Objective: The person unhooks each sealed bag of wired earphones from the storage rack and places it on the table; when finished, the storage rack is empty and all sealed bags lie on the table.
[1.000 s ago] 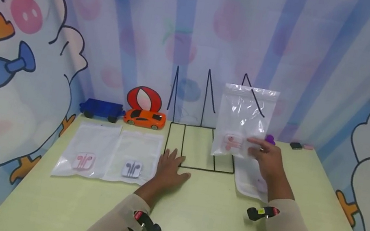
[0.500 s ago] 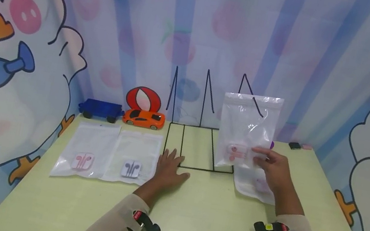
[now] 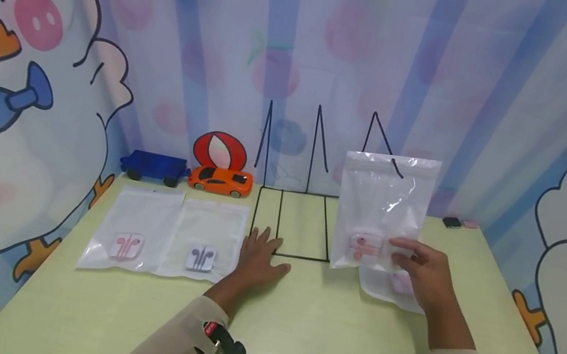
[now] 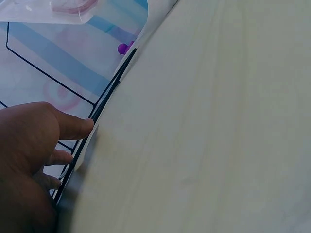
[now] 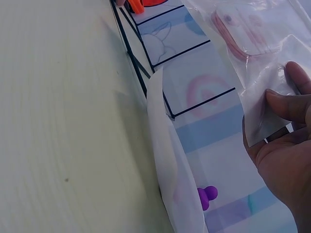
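- The clear zip-top plastic bag with a pink earphone case inside (image 3: 383, 210) hangs upright in the air at about 2 o'clock from the table's middle, just in front of the right end of the black wire rack (image 3: 307, 206).
- The right hand (image 3: 422, 274) pinches this bag at its lower right corner, thumb and fingers closed on the film beside the case.
- It looks light and floppy, with slick film; the weight sits low in the case, so a hold near the case or along the stiffer sealed top edge should steady it best.
- The left hand (image 3: 257, 261) lies flat on the pale green table (image 3: 310, 346), fingers spread and holding nothing, touching the rack's front wire.
- A second bag of the same kind (image 3: 384, 283) lies flat below the held one.
- At 9 o'clock lie two more bags, one with a pink case (image 3: 133, 229) and one with a grey case (image 3: 206, 242).
- At 11 o'clock stand an orange toy car (image 3: 220, 181) and a blue toy vehicle (image 3: 155, 168).
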The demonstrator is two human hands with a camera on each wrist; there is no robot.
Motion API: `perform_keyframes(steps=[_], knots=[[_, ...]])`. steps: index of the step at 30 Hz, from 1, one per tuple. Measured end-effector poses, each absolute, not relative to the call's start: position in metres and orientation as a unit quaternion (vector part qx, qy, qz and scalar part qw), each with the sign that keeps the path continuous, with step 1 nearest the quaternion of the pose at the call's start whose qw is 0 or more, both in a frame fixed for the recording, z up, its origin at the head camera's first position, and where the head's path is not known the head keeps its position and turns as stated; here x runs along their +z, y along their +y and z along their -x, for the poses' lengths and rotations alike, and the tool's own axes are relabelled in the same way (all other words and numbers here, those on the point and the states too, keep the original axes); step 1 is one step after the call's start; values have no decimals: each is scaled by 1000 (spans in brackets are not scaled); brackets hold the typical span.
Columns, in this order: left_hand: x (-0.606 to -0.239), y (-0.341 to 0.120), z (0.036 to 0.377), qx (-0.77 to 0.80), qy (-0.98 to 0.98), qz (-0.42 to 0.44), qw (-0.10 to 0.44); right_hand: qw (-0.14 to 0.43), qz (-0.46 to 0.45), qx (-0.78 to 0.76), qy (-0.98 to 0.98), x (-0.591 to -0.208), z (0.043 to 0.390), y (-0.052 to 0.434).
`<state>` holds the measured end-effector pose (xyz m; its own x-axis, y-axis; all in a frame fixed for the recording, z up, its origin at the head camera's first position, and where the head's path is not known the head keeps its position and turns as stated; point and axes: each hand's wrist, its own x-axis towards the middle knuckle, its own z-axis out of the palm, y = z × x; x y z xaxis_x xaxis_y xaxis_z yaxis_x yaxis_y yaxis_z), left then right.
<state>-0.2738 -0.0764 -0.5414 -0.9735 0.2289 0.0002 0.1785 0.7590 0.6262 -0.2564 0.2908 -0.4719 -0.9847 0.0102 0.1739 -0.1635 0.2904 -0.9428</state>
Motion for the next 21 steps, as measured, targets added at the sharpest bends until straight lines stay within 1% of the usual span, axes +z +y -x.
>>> perform_keyframes(steps=[11, 17, 21], knots=[[-543, -76, 274, 332, 936, -117, 25, 88, -56, 582, -807, -475, 237, 297], [-544, -78, 275, 332, 935, -119, 28, 89, -69, 604, -789, -478, 228, 300], [-545, -78, 275, 331, 936, -119, 25, 101, -86, 613, -779, -477, 223, 299]])
